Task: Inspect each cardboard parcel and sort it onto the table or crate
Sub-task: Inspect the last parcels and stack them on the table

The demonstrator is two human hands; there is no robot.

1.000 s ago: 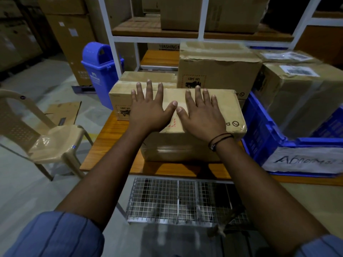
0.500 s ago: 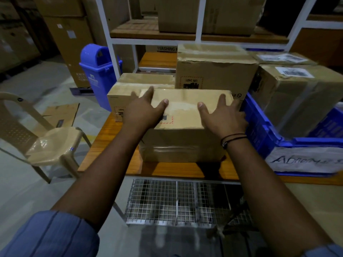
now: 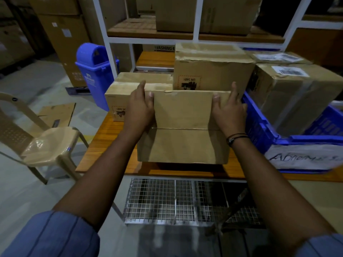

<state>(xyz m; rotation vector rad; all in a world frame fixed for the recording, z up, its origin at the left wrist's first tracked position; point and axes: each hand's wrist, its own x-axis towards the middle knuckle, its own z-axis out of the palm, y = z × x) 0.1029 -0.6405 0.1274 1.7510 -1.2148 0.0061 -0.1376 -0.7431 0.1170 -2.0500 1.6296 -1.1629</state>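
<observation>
A brown cardboard parcel (image 3: pixel 182 130) stands tipped up on the wooden table (image 3: pixel 109 134), its flap seam facing me. My left hand (image 3: pixel 140 110) grips its left side, thumb on the near face. My right hand (image 3: pixel 229 110) grips its right side the same way. Behind it sit two more parcels, a low one (image 3: pixel 118 91) at the left and a taller one (image 3: pixel 211 71) marked UN 3481. A blue crate (image 3: pixel 259 125) with a handwritten label stands at the right and holds a large taped parcel (image 3: pixel 297 93).
A beige plastic chair (image 3: pixel 42 141) stands left of the table. A blue bin (image 3: pixel 94 71) is behind it. A white shelf rack (image 3: pixel 196 37) with boxes rises at the back. A wire-mesh cage (image 3: pixel 176 201) lies below the table's front edge.
My hands slid from flat on the parcel's top to its two sides. The parcel has been tipped up toward me, so a different face now shows.
</observation>
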